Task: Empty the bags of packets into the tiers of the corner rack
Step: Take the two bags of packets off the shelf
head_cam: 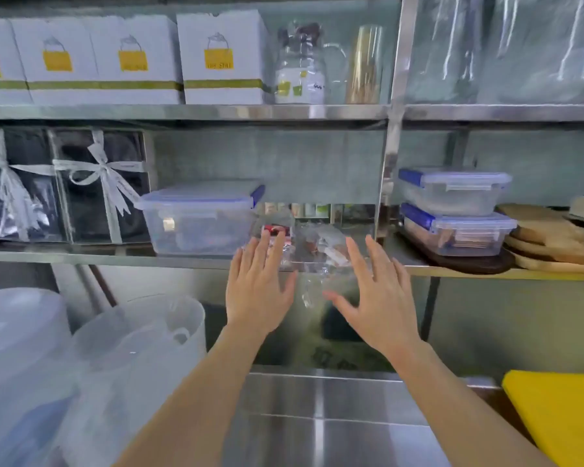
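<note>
A clear plastic bag of packets (317, 251) lies on the middle steel shelf (98, 258), its loose end hanging over the front edge. Red and white packets show through the plastic. My left hand (258, 291) is raised flat just left of the bag, fingers spread, fingertips near a red packet (277, 229). My right hand (378, 298) is spread to the bag's right, palm toward it. Neither hand holds anything. A clear lidded box (199, 220) with blue clips stands to the left of the bag.
Two stacked lidded boxes (455, 214) and wooden boards (553, 244) sit to the right past a steel upright (390, 156). White cartons (221, 59) and jars fill the top shelf. Ribbon-tied dark boxes (98, 187) stand at left. Plastic tubs (132, 358) and a yellow board (560, 419) lie on the counter.
</note>
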The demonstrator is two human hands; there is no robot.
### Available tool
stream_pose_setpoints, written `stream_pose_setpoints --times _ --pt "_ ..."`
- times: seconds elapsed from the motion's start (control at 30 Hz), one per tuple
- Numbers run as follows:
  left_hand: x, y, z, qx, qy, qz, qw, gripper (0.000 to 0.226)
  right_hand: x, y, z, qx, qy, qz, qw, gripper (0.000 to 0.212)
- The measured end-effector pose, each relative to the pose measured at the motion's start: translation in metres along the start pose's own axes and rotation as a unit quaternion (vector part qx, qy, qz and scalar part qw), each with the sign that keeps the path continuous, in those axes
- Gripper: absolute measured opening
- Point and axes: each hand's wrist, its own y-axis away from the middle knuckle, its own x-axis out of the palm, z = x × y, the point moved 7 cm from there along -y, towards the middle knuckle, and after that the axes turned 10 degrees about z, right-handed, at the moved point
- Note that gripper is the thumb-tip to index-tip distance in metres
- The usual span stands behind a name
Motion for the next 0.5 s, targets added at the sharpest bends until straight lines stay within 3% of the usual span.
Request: stream_pose_setpoints --times 0.13,0.2,0.33,0.5 --pt "0.032 -0.017 0.016 -0.018 -0.050 0.043 0.998 0.067 0.040 -0.005 -0.012 -0.021 0.083 0.018 0.996 0.106" --pt "0.046 -0.024 0.022 -0.018 -0.069 0.050 0.996 0.069 0.055 -0.008 -0.019 -0.019 0.112 0.015 0.993 0.106" --pt "0.066 -0.035 0.034 -0.004 -0.135 0.048 0.990 0.072 0.066 -0.015 -0.028 -0.017 0.134 -0.028 0.990 0.083" --pt "0.065 -0.048 0.037 0.027 -0.206 -0.066 0.976 0.060 0.072 -0.023 -0.032 -0.011 0.163 -0.048 0.985 0.048"
